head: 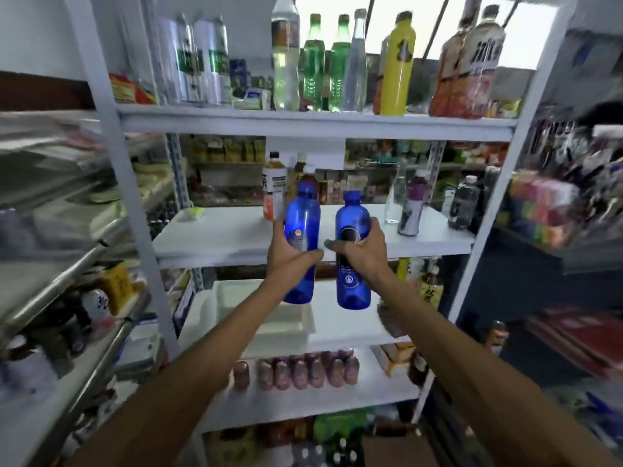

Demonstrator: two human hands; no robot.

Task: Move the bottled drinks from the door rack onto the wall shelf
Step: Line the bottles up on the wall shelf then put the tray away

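I hold two upright blue bottles with blue caps in front of a white shelving unit. My left hand (pixel 291 252) grips the left blue bottle (pixel 302 217) round its middle. My right hand (pixel 362 252) grips the right blue bottle (pixel 352 217), which carries a dark label. Both bottles hang in the air just before the front edge of the middle white shelf board (pixel 229 234), their caps above the board and their bases below it. The two bottles are a small gap apart.
The middle shelf holds a tea bottle (pixel 274 185) at the back left, a clear bottle (pixel 397 193), a purple bottle (pixel 414 203) and a dark bottle (pixel 465 203) at right. The top shelf (pixel 317 121) carries several bottles. A white tray (pixel 269 315) lies one shelf below. Metal racks stand at left.
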